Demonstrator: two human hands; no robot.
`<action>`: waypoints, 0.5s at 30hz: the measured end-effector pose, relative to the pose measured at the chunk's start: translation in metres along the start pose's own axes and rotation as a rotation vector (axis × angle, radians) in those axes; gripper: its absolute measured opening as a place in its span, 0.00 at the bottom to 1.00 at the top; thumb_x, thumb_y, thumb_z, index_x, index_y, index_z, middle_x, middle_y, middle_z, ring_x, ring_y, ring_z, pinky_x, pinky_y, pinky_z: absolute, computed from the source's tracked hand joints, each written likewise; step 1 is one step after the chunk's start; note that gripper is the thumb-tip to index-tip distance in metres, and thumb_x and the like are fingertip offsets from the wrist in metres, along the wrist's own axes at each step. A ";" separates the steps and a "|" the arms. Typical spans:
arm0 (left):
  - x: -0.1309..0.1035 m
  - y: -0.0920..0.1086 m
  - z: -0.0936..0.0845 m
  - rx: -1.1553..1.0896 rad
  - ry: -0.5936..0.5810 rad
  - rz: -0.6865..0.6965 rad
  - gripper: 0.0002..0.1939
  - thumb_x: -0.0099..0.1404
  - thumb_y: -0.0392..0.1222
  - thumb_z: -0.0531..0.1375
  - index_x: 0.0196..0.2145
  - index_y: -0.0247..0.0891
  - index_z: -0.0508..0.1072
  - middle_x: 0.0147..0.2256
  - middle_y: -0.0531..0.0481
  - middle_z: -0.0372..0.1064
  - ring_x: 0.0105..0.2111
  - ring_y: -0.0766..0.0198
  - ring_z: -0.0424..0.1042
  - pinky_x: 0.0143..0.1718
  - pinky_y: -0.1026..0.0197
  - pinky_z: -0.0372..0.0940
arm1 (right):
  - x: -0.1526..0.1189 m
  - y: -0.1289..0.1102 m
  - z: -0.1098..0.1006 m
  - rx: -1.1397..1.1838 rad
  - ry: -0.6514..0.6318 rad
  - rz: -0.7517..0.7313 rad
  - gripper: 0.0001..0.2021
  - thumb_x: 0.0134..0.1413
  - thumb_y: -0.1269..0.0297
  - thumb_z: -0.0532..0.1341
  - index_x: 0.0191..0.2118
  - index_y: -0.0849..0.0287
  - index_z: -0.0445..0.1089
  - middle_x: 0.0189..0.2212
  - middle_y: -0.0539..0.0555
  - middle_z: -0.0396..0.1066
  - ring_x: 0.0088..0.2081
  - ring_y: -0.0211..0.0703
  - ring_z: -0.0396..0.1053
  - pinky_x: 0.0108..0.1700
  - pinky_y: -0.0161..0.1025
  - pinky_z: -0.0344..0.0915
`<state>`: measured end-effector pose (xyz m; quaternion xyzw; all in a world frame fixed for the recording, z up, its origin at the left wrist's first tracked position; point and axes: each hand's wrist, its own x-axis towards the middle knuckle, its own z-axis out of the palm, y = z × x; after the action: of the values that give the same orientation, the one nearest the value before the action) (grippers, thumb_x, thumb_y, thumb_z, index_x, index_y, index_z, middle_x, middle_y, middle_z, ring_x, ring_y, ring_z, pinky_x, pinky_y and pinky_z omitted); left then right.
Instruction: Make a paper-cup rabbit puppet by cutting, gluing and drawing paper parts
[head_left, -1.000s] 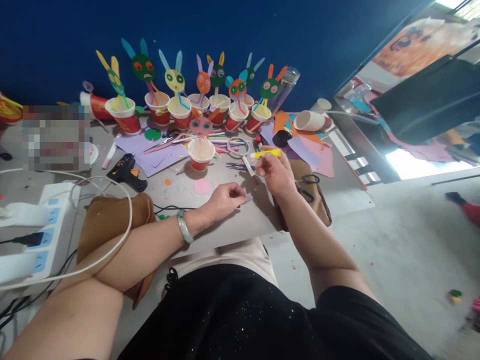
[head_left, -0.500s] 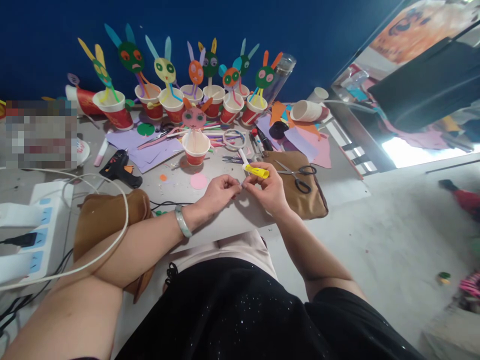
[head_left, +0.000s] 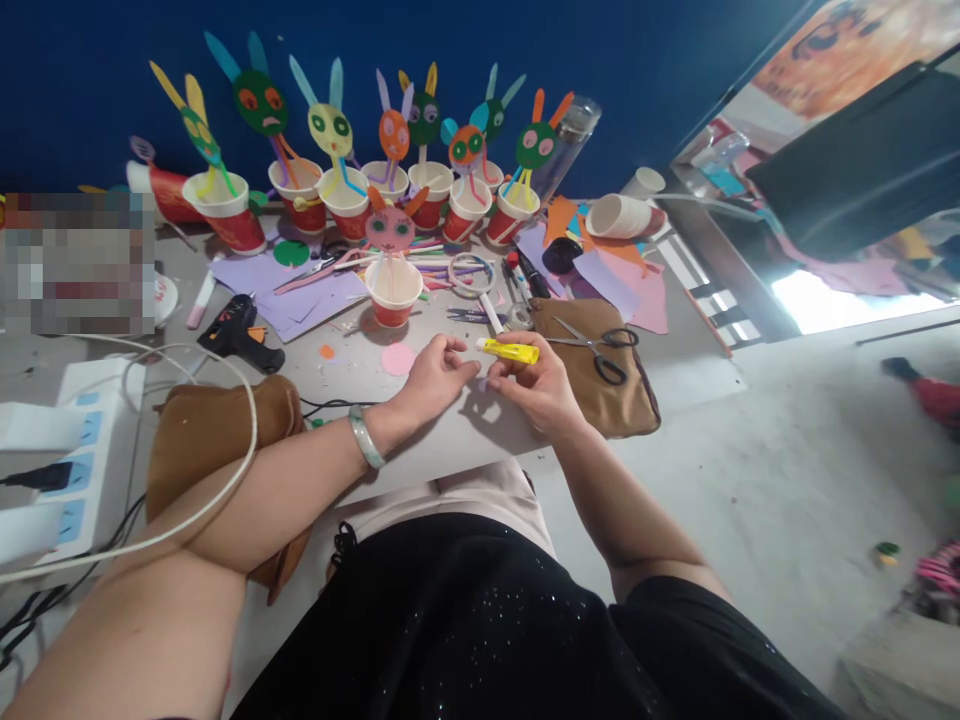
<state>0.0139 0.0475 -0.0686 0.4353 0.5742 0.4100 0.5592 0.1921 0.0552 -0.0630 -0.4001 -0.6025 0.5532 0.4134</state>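
Observation:
A small yellow tube with a white tip (head_left: 510, 351) lies across the fingers of my right hand (head_left: 538, 385), which is closed on it. At the thumb and fingertips of that hand shows a tiny pale purple piece (head_left: 483, 384), too small to make out. My left hand (head_left: 435, 380) is just to the left, fingers loosely curled and thumb apart, with nothing visible in it. Beyond the hands stands a paper cup (head_left: 394, 300) holding a pink rabbit-like face (head_left: 390, 230) with orange ears. A pink paper circle (head_left: 398, 359) lies near my left hand.
Scissors (head_left: 596, 345) rest on a brown pouch (head_left: 634, 395) at the right. A black glue gun (head_left: 244, 335) lies left, near a power strip (head_left: 101, 440) with a white cable. Several cups with paper faces line the blue wall (head_left: 480, 30). A tape roll (head_left: 471, 274) sits behind.
My hands have moved apart from each other. The yellow tube has turned so its white tip points left, and the purple piece shows at my right fingertips.

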 end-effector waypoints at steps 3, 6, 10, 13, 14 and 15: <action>0.000 0.001 -0.001 -0.020 0.010 0.024 0.09 0.61 0.35 0.67 0.38 0.36 0.70 0.30 0.56 0.67 0.30 0.68 0.65 0.36 0.62 0.60 | -0.003 0.000 -0.001 0.048 -0.018 0.022 0.28 0.45 0.57 0.77 0.49 0.51 0.66 0.26 0.44 0.71 0.28 0.38 0.71 0.33 0.36 0.69; -0.002 0.005 -0.001 -0.020 0.004 0.053 0.06 0.61 0.34 0.66 0.34 0.36 0.72 0.31 0.53 0.70 0.31 0.67 0.66 0.36 0.61 0.61 | -0.005 0.000 -0.001 0.059 -0.020 0.037 0.28 0.44 0.55 0.78 0.49 0.51 0.67 0.27 0.45 0.72 0.29 0.38 0.71 0.32 0.37 0.70; -0.005 0.010 -0.002 -0.018 -0.020 0.053 0.04 0.62 0.32 0.63 0.31 0.36 0.72 0.29 0.54 0.70 0.27 0.69 0.64 0.34 0.62 0.61 | -0.007 -0.001 -0.001 0.086 -0.023 0.042 0.29 0.43 0.55 0.78 0.49 0.51 0.67 0.27 0.46 0.72 0.28 0.38 0.71 0.31 0.36 0.70; -0.006 0.012 -0.002 -0.009 -0.027 0.048 0.05 0.63 0.31 0.61 0.29 0.37 0.71 0.27 0.56 0.68 0.26 0.69 0.63 0.33 0.63 0.60 | -0.008 -0.001 0.000 0.101 -0.026 0.040 0.28 0.43 0.56 0.78 0.48 0.51 0.68 0.26 0.46 0.73 0.28 0.38 0.71 0.31 0.36 0.70; -0.006 0.012 -0.003 -0.006 -0.028 0.049 0.05 0.63 0.31 0.61 0.29 0.37 0.70 0.26 0.56 0.67 0.26 0.69 0.63 0.33 0.63 0.60 | -0.008 -0.001 -0.001 0.100 -0.025 0.042 0.28 0.43 0.56 0.78 0.48 0.51 0.68 0.26 0.46 0.73 0.28 0.38 0.71 0.31 0.36 0.70; -0.006 0.012 -0.003 -0.004 -0.027 0.054 0.05 0.63 0.31 0.61 0.29 0.37 0.70 0.26 0.56 0.67 0.26 0.68 0.63 0.33 0.63 0.60 | -0.008 -0.001 -0.001 0.096 -0.023 0.046 0.28 0.43 0.56 0.78 0.48 0.51 0.68 0.26 0.46 0.73 0.28 0.38 0.71 0.31 0.36 0.70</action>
<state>0.0115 0.0452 -0.0557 0.4549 0.5539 0.4201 0.5566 0.1958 0.0477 -0.0624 -0.3873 -0.5706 0.5952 0.4125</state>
